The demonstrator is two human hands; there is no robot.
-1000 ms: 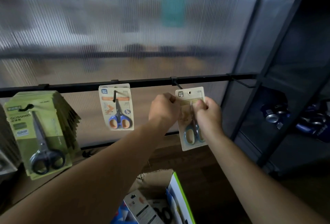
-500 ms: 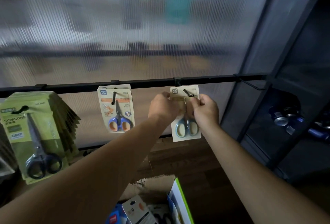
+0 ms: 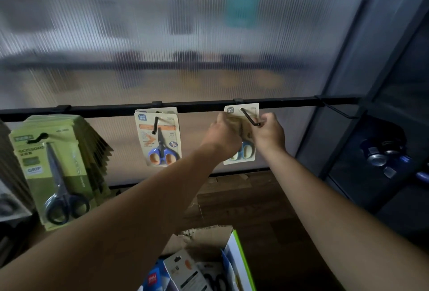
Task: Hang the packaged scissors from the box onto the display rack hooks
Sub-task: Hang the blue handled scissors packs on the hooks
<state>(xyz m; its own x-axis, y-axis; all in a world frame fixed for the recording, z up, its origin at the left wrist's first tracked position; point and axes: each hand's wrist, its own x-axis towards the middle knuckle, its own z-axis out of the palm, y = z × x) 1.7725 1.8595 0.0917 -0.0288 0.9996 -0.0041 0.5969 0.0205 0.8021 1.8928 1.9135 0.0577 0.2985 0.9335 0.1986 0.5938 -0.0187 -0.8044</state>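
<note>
Both hands held one pack (image 3: pixel 242 156) of scissors between them. The left hand (image 3: pixel 222 137) had its fingers curled round the left edge of the card, and the right hand (image 3: pixel 269 135) pinched the right edge, so the pack lay flat between the two grips with its face toward the camera. Only its top strip showed above the hands and the blue handles below them.

A black hook (image 3: pixel 249 117) came out through the top of the card and ran down to the right, ending with its bent tip just beside the right hand's fingers. Directly above the hands, the card's top edge reached the black rail (image 3: pixel 197 106).

Left of the left hand another pack (image 3: pixel 160 137), with blue and orange handles, hung from its own hook. Further left hung a thick row of green packs (image 3: pixel 55 174). Right of the right hand a bare hook (image 3: pixel 339 113) stuck out from the rail. Below the arms stood the open box (image 3: pixel 239 256), with more packs inside it.
</note>
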